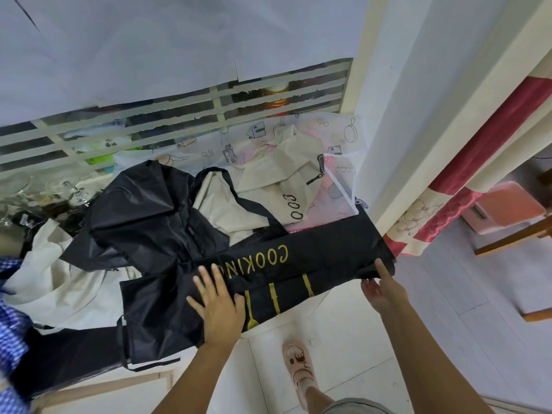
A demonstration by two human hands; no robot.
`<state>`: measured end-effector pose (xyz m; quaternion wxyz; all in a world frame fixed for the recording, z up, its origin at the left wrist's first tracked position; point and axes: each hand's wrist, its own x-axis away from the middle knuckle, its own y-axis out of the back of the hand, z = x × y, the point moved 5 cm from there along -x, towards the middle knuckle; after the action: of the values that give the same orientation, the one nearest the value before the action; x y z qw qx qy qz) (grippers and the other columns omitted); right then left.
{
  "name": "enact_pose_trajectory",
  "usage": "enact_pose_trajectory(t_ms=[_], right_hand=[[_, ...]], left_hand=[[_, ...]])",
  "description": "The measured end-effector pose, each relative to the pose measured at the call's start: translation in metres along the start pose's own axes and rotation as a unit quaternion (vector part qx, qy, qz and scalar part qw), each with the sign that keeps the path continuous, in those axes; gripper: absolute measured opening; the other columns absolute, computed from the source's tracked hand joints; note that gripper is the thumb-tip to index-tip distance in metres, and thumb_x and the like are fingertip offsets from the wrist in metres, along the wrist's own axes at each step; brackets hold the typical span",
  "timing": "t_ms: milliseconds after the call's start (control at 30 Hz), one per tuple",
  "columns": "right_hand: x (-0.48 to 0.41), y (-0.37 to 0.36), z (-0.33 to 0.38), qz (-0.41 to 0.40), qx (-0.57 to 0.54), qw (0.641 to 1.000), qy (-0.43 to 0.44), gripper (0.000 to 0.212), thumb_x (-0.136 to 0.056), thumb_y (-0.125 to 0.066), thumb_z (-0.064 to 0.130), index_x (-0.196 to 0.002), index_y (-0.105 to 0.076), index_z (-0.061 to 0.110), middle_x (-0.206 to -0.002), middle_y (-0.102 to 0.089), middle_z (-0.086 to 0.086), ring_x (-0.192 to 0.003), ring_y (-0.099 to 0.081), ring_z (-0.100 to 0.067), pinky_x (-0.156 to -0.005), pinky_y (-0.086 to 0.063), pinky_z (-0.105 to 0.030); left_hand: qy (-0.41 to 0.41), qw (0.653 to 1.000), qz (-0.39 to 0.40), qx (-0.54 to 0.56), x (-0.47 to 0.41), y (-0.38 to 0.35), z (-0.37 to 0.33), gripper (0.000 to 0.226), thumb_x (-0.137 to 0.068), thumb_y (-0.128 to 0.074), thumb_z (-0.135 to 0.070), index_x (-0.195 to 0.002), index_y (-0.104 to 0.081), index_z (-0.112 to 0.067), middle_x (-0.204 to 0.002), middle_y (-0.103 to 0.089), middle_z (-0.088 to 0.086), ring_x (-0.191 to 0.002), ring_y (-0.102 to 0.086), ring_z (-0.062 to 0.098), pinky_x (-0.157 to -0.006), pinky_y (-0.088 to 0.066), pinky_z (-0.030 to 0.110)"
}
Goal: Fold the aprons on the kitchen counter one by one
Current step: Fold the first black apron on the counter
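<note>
A black apron (322, 258) with gold "COOKING" lettering and gold utensil prints lies stretched along the counter's front edge, partly folded lengthwise. My left hand (216, 306) presses flat on its middle, fingers spread. At the apron's right end, my right hand (380, 286) pinches the edge of the fabric. A second black apron (143, 222) lies crumpled behind it. A cream apron (286, 174) with black print and a translucent printed apron (337, 135) are piled further back.
A white cloth (50, 279) and a blue checked cloth (12, 318) lie at the left. Glassware (27, 189) stands at the back left before a slatted window. A white wall corner (385, 162) bounds the counter on the right. My sandalled foot (300, 369) stands on the tiled floor.
</note>
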<state>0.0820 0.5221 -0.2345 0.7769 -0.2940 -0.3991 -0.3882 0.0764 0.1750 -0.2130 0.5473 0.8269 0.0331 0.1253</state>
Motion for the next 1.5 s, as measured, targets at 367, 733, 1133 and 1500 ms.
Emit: enact_pose_trajectory(t_ms=[367, 733, 1133, 1500], right_hand=[[0.006, -0.03, 0.029, 0.089, 0.197, 0.969, 0.124, 0.026, -0.089, -0.066, 0.016, -0.111, -0.056, 0.006, -0.103, -0.06, -0.009, -0.085, -0.059, -0.02, -0.078, -0.055, -0.029], [-0.022, -0.021, 0.077, 0.09, 0.261, 0.954, 0.115, 0.028, -0.089, -0.064, 0.028, -0.078, -0.052, 0.005, -0.056, -0.061, -0.007, -0.05, -0.06, -0.013, -0.046, -0.048, -0.019], [0.002, -0.004, 0.098, 0.081, 0.403, 0.862, 0.297, 0.012, -0.083, -0.072, 0.02, -0.088, -0.073, 0.009, -0.074, -0.066, 0.001, -0.061, -0.051, -0.012, -0.063, -0.041, -0.024], [-0.017, -0.018, 0.101, 0.151, 0.514, 0.837, 0.115, 0.034, -0.084, -0.072, 0.018, -0.102, -0.061, -0.008, -0.086, -0.065, -0.016, -0.069, -0.068, -0.019, -0.075, -0.056, -0.025]], left_hand=[[-0.308, 0.928, 0.082, -0.194, -0.014, -0.036, -0.103, 0.07, -0.089, -0.031, -0.056, -0.148, -0.028, -0.019, -0.154, -0.031, 0.003, -0.14, -0.032, 0.026, -0.104, -0.034, 0.062], [-0.224, 0.95, 0.101, -0.194, -0.026, -0.059, -0.072, 0.099, -0.081, -0.013, -0.083, -0.151, -0.023, -0.014, -0.157, -0.022, 0.011, -0.146, -0.008, 0.03, -0.107, -0.003, 0.063], [-0.295, 0.929, 0.079, -0.211, -0.029, -0.047, -0.049, 0.061, -0.101, -0.008, -0.051, -0.151, -0.024, -0.021, -0.157, -0.024, 0.007, -0.144, -0.017, 0.027, -0.111, -0.002, 0.056], [-0.212, 0.973, 0.061, -0.065, -0.011, -0.046, -0.116, 0.064, -0.094, -0.014, -0.041, -0.152, -0.016, -0.014, -0.159, -0.005, 0.004, -0.146, -0.004, 0.022, -0.114, -0.002, 0.053]])
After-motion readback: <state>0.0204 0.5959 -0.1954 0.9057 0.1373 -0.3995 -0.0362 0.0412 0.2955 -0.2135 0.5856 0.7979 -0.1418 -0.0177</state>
